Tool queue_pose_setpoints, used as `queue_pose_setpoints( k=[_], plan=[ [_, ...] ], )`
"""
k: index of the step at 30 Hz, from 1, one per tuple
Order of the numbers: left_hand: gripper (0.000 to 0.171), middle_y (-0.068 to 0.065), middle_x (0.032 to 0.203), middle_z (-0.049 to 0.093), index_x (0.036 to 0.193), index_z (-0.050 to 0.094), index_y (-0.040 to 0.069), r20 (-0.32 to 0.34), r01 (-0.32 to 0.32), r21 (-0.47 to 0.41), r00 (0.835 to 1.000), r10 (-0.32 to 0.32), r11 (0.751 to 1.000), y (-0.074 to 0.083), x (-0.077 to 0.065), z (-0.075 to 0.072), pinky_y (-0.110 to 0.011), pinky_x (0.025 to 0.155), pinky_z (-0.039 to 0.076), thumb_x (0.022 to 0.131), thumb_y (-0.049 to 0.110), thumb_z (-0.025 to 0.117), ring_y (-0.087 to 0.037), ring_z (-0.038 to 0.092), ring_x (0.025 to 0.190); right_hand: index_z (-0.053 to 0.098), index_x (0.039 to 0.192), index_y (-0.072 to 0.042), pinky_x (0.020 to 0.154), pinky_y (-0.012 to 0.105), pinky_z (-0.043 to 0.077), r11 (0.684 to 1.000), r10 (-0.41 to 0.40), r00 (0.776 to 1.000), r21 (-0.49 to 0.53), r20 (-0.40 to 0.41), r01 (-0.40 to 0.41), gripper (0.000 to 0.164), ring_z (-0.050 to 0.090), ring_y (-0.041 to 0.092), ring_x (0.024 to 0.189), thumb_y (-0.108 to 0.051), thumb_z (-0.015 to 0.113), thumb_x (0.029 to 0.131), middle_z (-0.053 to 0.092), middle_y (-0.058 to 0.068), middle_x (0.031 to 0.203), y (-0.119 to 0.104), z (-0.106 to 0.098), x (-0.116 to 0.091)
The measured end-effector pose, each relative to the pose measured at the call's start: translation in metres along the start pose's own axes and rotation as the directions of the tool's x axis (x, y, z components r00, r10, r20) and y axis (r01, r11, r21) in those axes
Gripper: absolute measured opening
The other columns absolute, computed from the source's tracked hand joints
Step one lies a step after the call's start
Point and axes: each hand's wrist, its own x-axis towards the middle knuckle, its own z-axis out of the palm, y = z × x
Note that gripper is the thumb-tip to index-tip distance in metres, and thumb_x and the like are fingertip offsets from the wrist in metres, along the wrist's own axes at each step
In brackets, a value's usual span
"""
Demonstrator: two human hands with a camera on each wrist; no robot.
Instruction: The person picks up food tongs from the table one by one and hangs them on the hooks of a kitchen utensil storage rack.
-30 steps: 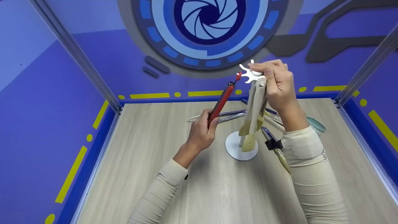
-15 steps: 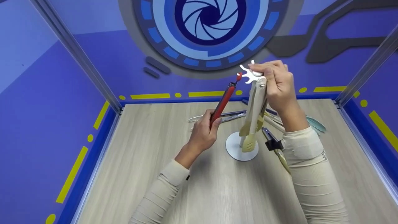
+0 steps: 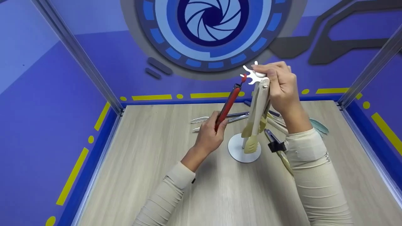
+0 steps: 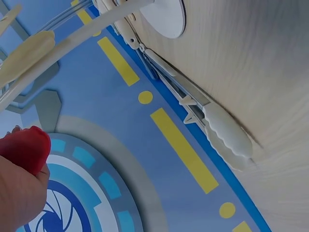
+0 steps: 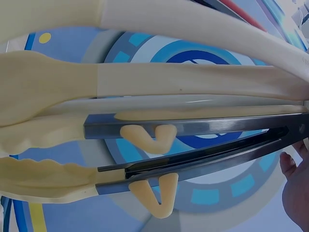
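Note:
My left hand (image 3: 209, 135) grips red-handled tongs (image 3: 229, 105) by the lower part, tilted with the hanging loop up. The red loop (image 3: 244, 78) overlaps one prong of the white hook head (image 3: 251, 76) atop a utensil stand; a white tip shows to its left. With thumb and fingers my right hand (image 3: 283, 86) pinches the top of that stand. Cream tongs (image 3: 260, 103) hang from it, heads down above its round base (image 3: 235, 150). In the right wrist view, steel tongs (image 5: 203, 126) with cream heads and V-shaped rests hang beside other cream tongs (image 5: 193, 77).
Behind the stand, steel tongs with pale scalloped heads (image 4: 229, 130) lie on the wooden table (image 3: 150, 175). More tongs lie to the right: a teal head (image 3: 319, 126), and one pair (image 3: 285, 163) near the right sleeve. Blue patterned walls (image 3: 94, 62) enclose the table.
My left hand has shifted slightly right with the red-handled tongs, and their loop now overlaps the hook prong more. My right hand and the stand stay where they were.

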Motion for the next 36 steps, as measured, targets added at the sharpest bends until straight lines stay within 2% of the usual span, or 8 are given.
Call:
queue_pose_setpoints(
  k=[8,15,23,31,36],
  plan=[
    [0.023,-0.001,0.079,0.051,0.121,0.063,0.01,-0.006,0.025,-0.109,1.0,-0.026,0.994,0.0,0.002,0.005,-0.024,0.062,0.03,0.107,0.029,0.066,-0.011,0.045,0.071,0.083,0.113,-0.006,0.098,0.026,0.033,1.0,0.005,1.0,-0.008,0.005,-0.005,0.036,0.058,-0.009,0.109,-0.002,0.048,0.107,0.082,0.017,0.112,0.001,-0.001,0.0],
    [0.021,0.001,0.079,0.05,0.12,0.062,0.009,0.03,0.044,-0.176,0.999,-0.04,0.983,0.003,0.003,0.011,-0.023,0.061,0.031,0.108,0.027,0.064,-0.01,0.044,0.069,0.083,0.112,-0.004,0.097,0.025,0.033,1.0,-0.005,1.0,-0.005,-0.006,0.005,0.035,0.058,-0.009,0.108,-0.001,0.048,0.106,0.081,0.018,0.111,0.001,-0.001,0.0],
    [0.021,0.001,0.079,0.05,0.12,0.061,0.012,0.065,0.064,-0.214,0.997,-0.051,0.975,0.006,0.002,0.02,-0.022,0.061,0.033,0.11,0.03,0.061,-0.008,0.044,0.068,0.083,0.111,-0.003,0.096,0.024,0.034,1.0,-0.02,1.0,0.022,-0.016,0.021,0.036,0.058,-0.009,0.107,0.002,0.048,0.105,0.082,0.018,0.11,0.001,0.002,-0.002],
    [0.022,0.0,0.082,0.058,0.122,0.062,0.014,0.097,0.101,-0.248,0.992,-0.079,0.963,0.006,0.007,0.019,-0.021,0.061,0.038,0.108,0.031,0.063,-0.008,0.05,0.071,0.083,0.112,-0.006,0.096,0.025,0.033,1.0,-0.016,1.0,0.0,-0.007,0.016,0.037,0.058,-0.009,0.108,0.0,0.048,0.106,0.082,0.016,0.111,0.002,0.001,-0.001],
    [0.021,0.001,0.082,0.057,0.121,0.061,0.015,0.12,0.131,-0.245,0.987,-0.104,0.961,0.008,0.01,0.019,-0.022,0.061,0.038,0.107,0.031,0.065,-0.009,0.049,0.071,0.083,0.112,-0.005,0.096,0.025,0.033,1.0,-0.012,1.0,0.003,-0.007,0.012,0.037,0.057,-0.009,0.108,0.0,0.047,0.106,0.082,0.016,0.111,0.001,0.002,0.0]
  ],
)
